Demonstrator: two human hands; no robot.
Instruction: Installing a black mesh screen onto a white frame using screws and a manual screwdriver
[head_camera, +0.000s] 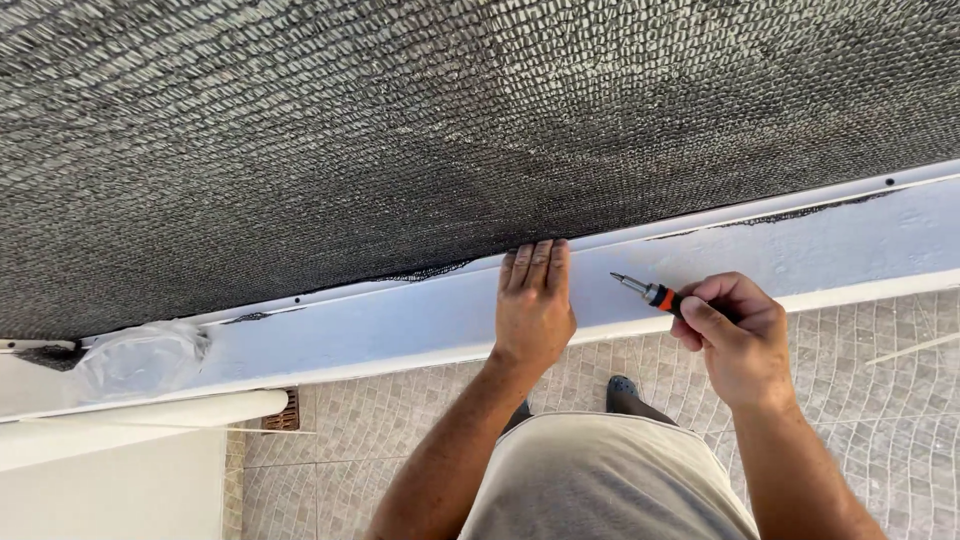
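So the landmark here is the long white beam (400, 320) that runs slantwise across the view, with dark woven mesh (400, 120) filling everything above it and a mosaic tile floor (880, 400) below.

The left hand (533, 305) is flat and open on the beam near its middle, fingers together, the tips right at the beam's upper edge where the mesh ends.

The right hand (735, 335) is just beside it, in front of the beam's lower edge, closed around a screwdriver (648, 293). Only the orange and black collar and the short metal bit stick out of the fist; the tip points toward the left hand and sits over the beam's face, near it but not touching it.

At the beam's far left end there's some crumpled clear plastic (140, 358).
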